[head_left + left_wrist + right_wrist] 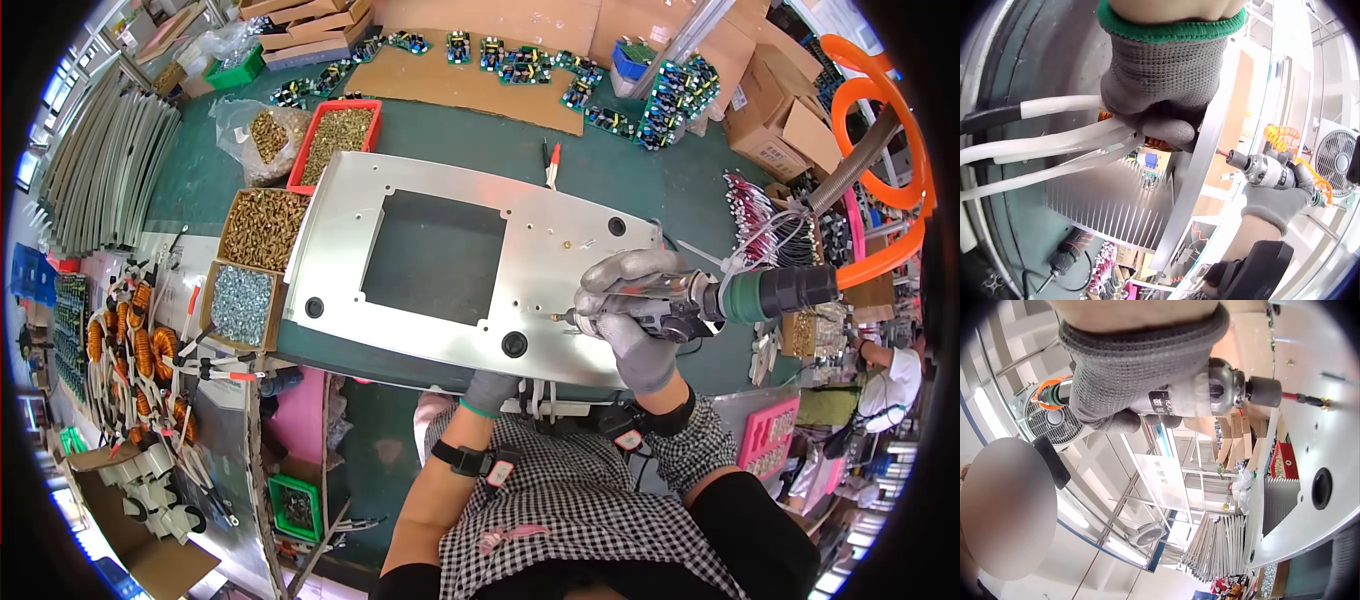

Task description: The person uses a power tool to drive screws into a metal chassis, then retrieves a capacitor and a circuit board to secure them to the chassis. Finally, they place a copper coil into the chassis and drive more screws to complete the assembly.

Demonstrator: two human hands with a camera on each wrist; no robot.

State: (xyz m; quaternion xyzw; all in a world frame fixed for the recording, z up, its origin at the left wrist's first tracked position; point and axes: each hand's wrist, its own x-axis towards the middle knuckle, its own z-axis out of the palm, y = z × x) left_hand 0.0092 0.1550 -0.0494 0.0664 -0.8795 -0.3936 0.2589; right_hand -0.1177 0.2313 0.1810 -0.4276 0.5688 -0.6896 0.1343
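A silver metal panel with a rectangular cutout lies across the bench. My gloved right hand grips a pneumatic driver. In the right wrist view, the bit's tip meets a brass-coloured screw on the panel's face. Below the panel's front edge is my gloved left hand, mostly hidden from the head view. The left wrist view shows that hand with fingers curled round a copper-coloured coil, against the panel's underside. White-sleeved leads run out from beside it.
Finned metal sits under the panel. Left of the panel are screw boxes and a red bin. Circuit boards lie at the back on cardboard. Pliers lie behind the panel; an orange air hose coils at right.
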